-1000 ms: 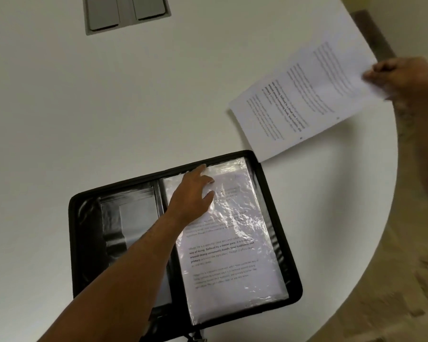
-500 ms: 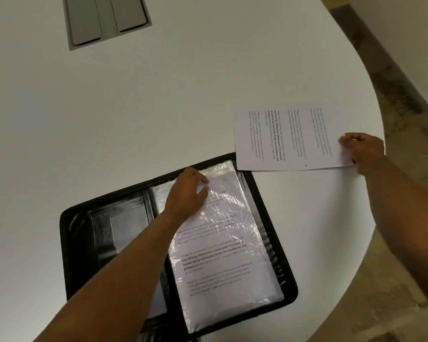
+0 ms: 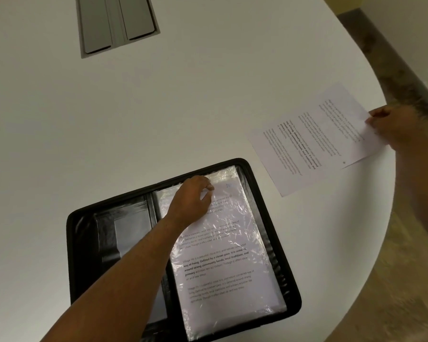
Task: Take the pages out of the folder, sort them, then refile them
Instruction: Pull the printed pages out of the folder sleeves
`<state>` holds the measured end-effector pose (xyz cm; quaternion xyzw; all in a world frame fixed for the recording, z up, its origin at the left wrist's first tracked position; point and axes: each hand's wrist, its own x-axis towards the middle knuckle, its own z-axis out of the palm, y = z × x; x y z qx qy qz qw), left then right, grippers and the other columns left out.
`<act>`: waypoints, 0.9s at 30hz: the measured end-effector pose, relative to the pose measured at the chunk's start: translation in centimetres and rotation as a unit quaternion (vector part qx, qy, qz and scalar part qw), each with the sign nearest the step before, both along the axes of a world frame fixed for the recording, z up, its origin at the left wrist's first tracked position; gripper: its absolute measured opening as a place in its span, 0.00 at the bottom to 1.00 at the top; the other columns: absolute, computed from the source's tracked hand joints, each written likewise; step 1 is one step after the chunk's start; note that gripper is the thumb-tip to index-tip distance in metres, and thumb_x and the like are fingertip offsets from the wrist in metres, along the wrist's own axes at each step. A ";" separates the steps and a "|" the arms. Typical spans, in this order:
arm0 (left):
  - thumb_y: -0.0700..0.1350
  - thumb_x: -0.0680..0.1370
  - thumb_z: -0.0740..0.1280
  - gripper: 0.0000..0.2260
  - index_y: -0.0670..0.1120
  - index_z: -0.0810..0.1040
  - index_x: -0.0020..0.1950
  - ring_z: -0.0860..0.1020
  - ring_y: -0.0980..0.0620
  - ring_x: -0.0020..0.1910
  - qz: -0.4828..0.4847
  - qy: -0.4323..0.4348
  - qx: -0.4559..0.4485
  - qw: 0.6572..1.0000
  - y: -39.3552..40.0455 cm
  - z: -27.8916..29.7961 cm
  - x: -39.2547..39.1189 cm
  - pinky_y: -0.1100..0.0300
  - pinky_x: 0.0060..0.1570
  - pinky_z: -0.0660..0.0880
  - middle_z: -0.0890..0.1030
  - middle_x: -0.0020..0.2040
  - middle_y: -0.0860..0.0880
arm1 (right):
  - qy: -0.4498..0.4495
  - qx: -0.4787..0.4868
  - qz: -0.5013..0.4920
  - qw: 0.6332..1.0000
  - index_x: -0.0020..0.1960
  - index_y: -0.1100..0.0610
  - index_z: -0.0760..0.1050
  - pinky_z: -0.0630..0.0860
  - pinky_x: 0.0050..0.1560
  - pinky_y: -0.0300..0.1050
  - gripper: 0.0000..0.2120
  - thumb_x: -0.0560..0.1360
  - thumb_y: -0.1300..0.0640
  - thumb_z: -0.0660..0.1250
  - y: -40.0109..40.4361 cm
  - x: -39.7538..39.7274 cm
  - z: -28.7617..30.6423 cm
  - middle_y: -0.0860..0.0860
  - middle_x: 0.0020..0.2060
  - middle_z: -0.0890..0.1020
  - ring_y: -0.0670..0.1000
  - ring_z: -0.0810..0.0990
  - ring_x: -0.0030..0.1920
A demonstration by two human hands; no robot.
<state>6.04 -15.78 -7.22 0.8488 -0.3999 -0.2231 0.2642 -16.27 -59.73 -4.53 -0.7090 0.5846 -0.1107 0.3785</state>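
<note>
Right hand (image 3: 391,127) pinches the loose white printed sheet (image 3: 316,141) at 2 o'clock; lay it flat, square to the table edge. Left hand (image 3: 192,202) pinches the clear plastic sleeve (image 3: 232,245) top in the black zip folder (image 3: 279,233); keep it pinned.

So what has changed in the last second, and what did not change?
The right hand brought the loose page down from the air onto the table, keeping its pinch on the far edge. The left hand stayed on the top of the sleeve in the open folder.
</note>
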 end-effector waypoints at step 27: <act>0.45 0.78 0.62 0.14 0.45 0.77 0.32 0.80 0.45 0.46 0.484 0.404 -0.263 0.730 13.7 9.0 5.0 0.49 0.55 0.75 0.83 0.42 0.46 | 0.002 0.165 0.653 0.739 0.77 0.45 0.58 0.60 0.74 0.47 0.35 0.75 0.40 0.67 44.2 8.9 -0.5 0.50 0.77 0.61 0.50 0.62 0.75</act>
